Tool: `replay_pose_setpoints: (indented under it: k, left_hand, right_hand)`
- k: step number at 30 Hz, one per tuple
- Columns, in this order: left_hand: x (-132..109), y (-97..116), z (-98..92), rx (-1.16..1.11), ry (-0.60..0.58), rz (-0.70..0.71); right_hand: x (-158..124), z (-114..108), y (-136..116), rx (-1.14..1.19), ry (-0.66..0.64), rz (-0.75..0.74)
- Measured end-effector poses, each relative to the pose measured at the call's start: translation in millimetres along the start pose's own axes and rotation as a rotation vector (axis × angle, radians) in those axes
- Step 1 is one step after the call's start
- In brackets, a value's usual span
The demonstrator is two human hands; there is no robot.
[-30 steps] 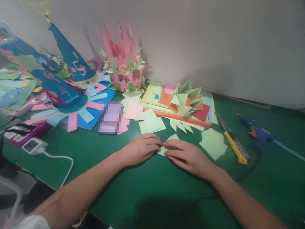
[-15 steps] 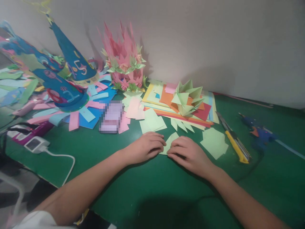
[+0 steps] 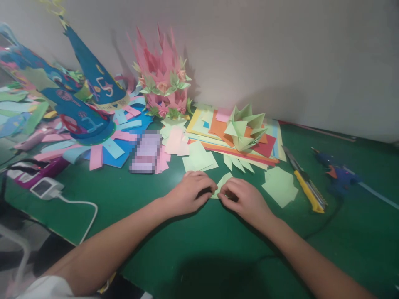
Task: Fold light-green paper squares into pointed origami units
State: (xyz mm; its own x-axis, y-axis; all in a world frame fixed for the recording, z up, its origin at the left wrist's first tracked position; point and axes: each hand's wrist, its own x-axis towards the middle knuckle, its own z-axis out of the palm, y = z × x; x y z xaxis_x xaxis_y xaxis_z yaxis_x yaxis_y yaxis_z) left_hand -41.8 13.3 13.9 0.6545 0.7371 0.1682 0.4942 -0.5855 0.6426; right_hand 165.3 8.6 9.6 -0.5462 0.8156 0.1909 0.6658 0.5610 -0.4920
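Note:
A small piece of light green paper [image 3: 223, 182] lies on the green table between my hands, its sides partly hidden by my fingers. My left hand [image 3: 190, 192] pinches its left edge, thumb and fingertips together. From the other side my right hand [image 3: 241, 197] pinches the right edge, with the thumb low near the front. Just beyond are folded green paper points [image 3: 238, 162] and a stack of green paper squares [image 3: 199, 158]. More green squares [image 3: 280, 187] lie right of my right hand.
On coloured sheets [image 3: 196, 128] sits a green folded paper crown [image 3: 245, 128]. A yellow box cutter [image 3: 307, 187] and blue glue gun [image 3: 338, 172] lie right. Leftward are a blurred phone [image 3: 146, 152], pink paper crown [image 3: 163, 79], blue cone hats [image 3: 93, 70] and a white charger [image 3: 46, 188] with cable.
The fingers of both hands have curled into tighter pinches at the paper's front edge, and less of the paper's front shows. The surrounding things stay in place.

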Motion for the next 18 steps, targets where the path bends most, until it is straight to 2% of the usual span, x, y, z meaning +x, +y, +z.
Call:
replay_pose_setpoints:
  k: [11,18]
  left_hand:
    - [0.2,0.9,-2.2,-0.006,-0.029,0.013]
    - [1.1,0.3,0.0,0.024,-0.007,0.028]
  right_hand:
    - [0.1,1.7,-0.5,0.016,-0.048,0.076]
    - [0.8,3.2,-1.6,0.01,-0.05,0.091]
